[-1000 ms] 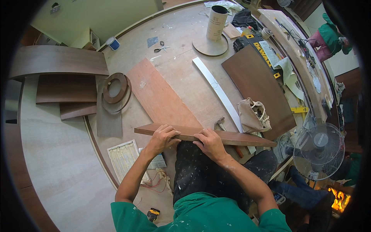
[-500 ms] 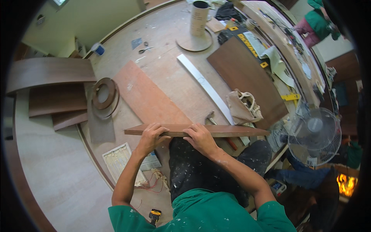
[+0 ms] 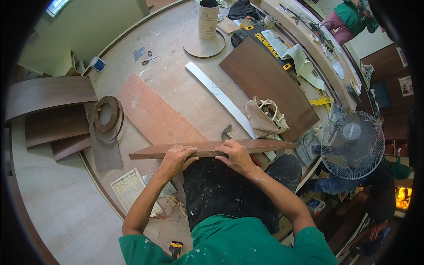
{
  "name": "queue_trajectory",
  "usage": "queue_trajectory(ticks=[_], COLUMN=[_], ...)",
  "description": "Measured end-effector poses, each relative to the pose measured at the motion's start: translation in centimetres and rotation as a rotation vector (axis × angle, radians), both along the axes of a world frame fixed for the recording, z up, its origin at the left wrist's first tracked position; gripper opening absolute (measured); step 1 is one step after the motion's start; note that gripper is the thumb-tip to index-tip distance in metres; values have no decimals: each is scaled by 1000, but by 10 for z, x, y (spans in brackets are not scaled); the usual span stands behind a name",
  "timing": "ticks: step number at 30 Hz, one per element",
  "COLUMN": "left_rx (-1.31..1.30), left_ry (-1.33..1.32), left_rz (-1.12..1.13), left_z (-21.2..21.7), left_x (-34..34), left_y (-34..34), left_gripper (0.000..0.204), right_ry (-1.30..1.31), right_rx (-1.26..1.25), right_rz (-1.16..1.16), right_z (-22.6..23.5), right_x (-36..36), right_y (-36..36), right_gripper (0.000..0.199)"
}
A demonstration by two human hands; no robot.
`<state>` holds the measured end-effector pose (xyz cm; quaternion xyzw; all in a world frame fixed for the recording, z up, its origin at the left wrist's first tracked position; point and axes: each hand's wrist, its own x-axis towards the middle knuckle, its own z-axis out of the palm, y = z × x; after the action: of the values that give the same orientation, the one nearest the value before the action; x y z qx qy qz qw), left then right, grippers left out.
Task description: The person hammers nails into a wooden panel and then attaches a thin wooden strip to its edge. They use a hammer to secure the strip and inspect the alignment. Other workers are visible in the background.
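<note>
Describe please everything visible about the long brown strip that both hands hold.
The long brown strip looks like a narrow wooden board with a dark brown face and straight edges. It lies nearly level across the person's lap, above the dark paint-spattered trousers. The left hand and right hand grip it near the middle, fingers curled over its edge.

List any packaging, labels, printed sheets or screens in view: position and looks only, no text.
Cylinder container: far end of floor, upright on a round disc, pale with a printed label.
Power tool case: beyond the dark brown panel, black with yellow lettering and latches.
Printed paper sheet: lying on that case, white.
Posters: right wall, small, rectangular, pale.
Small device: low right near the fan, with a blue-lit face.
No other screens seen.
</note>
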<state>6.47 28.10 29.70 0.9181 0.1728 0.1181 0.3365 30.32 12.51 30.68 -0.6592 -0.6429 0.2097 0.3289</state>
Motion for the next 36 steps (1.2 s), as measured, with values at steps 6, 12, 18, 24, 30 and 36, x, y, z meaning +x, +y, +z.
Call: queue_trajectory(ticks=[6,12,18,24,30,36], left_rx=[13,8,41,91,96,30], left_ry=[-18,-10,-25,126,87,6], left_rz=[24,35,64,103,115,131], left_z=[-1,-1,-1,14,9,7], left_x=[1,0,-1,-42,-50,-42], left_y=[-4,-8,-9,10,11,6], left_gripper=[31,30,35,40,35,34], right_ry=[-8,-32,-36,-27,-26,-36], right_rx=[5,2,8,-87,-62,-6], right_rz=[-13,-17,-22,14,64,149], right_z=[-1,1,2,9,14,3], right_x=[-4,-7,-8,-5,-14,-54], right_y=[-3,-6,-6,-8,4,34], right_gripper=[28,28,30,33,36,32])
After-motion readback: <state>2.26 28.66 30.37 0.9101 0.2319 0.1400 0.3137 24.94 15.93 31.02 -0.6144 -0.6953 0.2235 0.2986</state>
